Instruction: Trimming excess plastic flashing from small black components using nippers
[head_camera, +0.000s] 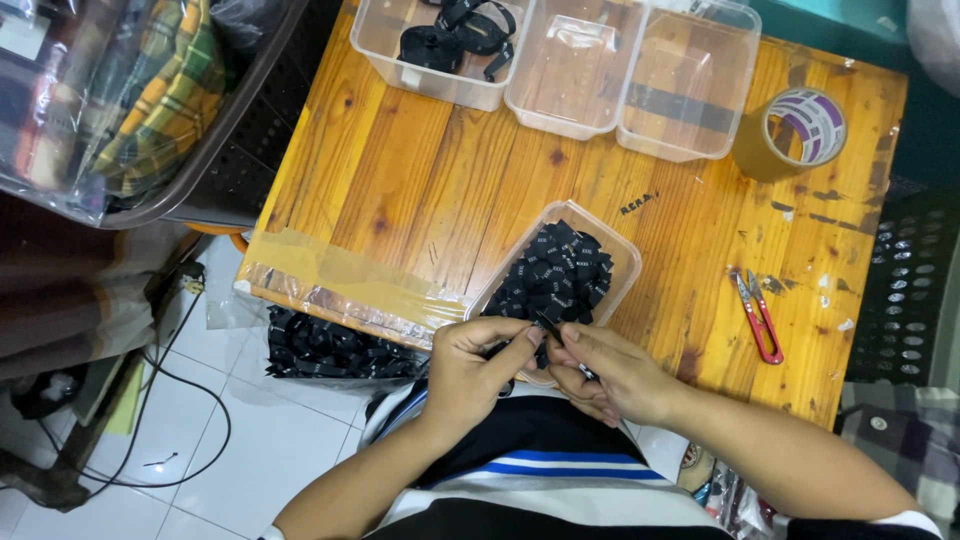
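My left hand (478, 362) and my right hand (612, 372) meet at the near edge of the wooden table (420, 170). Between their fingertips they pinch a small black fabric label (545, 330), just over the near rim of a clear plastic tub (620, 250). The tub holds a heap of several black labels (556, 278). The fingers of both hands are curled around the label, so its full shape is hidden.
Red thread snips (758, 318) lie right of the tub. A roll of brown tape (795, 130) sits at the far right. Three clear tubs (688, 88) line the far edge; the left one holds black ribbon (455, 35). A bag of black labels (330, 350) rests below the table.
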